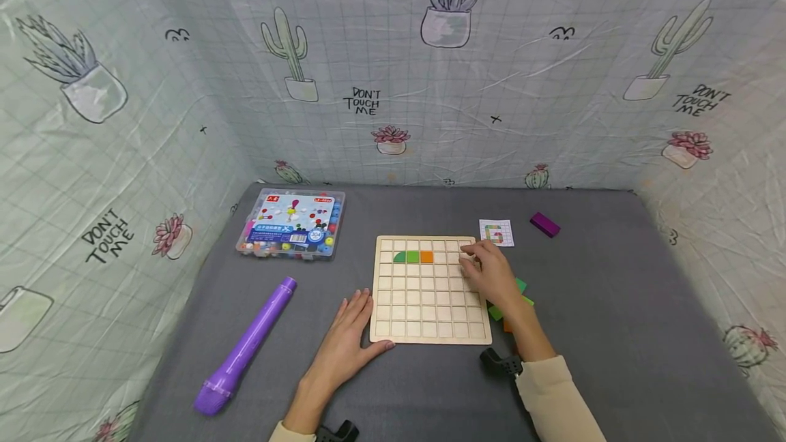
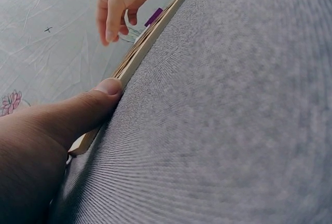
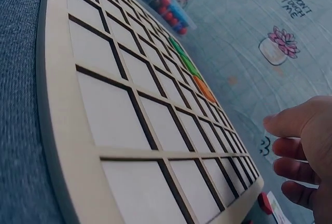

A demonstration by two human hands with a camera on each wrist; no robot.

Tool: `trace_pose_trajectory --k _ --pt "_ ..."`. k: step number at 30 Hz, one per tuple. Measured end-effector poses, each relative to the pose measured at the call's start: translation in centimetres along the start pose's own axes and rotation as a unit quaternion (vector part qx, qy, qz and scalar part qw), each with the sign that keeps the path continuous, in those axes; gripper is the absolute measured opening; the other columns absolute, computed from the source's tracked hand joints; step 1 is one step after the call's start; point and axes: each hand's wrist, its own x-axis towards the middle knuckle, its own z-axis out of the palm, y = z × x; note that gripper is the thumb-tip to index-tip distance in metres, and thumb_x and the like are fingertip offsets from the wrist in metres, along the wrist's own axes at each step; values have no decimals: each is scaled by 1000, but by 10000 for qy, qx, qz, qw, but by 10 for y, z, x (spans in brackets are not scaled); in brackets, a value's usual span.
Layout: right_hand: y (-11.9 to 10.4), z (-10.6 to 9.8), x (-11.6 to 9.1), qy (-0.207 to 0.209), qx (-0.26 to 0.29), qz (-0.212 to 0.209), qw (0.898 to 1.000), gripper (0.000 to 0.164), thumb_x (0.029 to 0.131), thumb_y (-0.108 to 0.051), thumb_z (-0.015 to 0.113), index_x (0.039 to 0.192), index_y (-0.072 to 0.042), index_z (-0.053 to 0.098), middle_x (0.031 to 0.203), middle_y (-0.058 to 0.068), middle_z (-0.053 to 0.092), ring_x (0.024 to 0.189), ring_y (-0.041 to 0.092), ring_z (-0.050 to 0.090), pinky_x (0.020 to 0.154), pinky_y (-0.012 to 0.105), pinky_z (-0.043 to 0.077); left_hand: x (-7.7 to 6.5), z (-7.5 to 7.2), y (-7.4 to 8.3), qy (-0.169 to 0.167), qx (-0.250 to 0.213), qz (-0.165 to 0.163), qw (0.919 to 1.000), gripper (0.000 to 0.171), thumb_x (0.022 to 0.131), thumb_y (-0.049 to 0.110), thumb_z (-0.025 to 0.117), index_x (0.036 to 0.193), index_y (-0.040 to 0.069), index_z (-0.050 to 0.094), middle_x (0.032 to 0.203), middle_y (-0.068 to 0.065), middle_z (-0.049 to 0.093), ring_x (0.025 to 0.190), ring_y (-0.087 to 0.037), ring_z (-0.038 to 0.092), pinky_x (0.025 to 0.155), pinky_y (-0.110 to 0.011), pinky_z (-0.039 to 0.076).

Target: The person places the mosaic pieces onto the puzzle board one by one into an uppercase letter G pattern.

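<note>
A wooden grid board (image 1: 424,305) lies flat on the grey cloth. Near its far edge, a rounded green tile (image 1: 400,257), a square green tile (image 1: 413,257) and an orange tile (image 1: 426,257) sit side by side in one row. My left hand (image 1: 346,340) rests at the near left corner, fingers along the left side and thumb against the front edge. Over the far right part of the board hovers my right hand (image 1: 496,278), its fingers loosely bent. In the right wrist view nothing shows between the thumb and fingers of the right hand (image 3: 311,146).
Loose green tiles (image 1: 496,313) and an orange tile (image 1: 507,326) lie right of the board, partly hidden under the right arm. Behind them are a pattern card (image 1: 502,240) and a purple block (image 1: 544,224). At left are a clear box of colourful beads (image 1: 291,224) and a purple microphone-shaped stick (image 1: 248,346).
</note>
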Motion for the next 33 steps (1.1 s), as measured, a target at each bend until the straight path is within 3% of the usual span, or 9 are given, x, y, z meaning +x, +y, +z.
trace_pose_trajectory --k 3,13,25,33 --pt "4 -5 -5 68 3 15 10000 26 95 -13 69 117 0 72 102 12 63 82 23 53 68 36 47 0 0 0 -16 12 -1 10000 93 83 56 74 149 -1 45 157 -15 43 151 -31 34 128 -48 23" --pt "19 -22 -26 164 -108 294 9994 28 94 -15 71 119 -2 71 107 11 63 89 21 57 71 34 50 -2 0 2 -105 -54 -60 9999 93 83 57 74 149 -1 45 158 -15 42 151 -31 33 128 -48 22" --pt "41 -41 -44 292 -452 787 9954 32 93 -13 71 122 0 69 108 15 61 95 30 58 85 51 54 0 -1 0 -49 -48 16 10000 94 83 59 73 150 -1 44 159 -16 40 151 -31 33 128 -48 23" --pt "51 -45 -55 360 -641 857 9936 32 92 -13 72 120 2 70 108 17 62 93 30 58 82 49 54 0 0 -1 20 -21 76 10000 92 84 58 72 149 -2 45 157 -17 43 150 -33 35 126 -51 25"
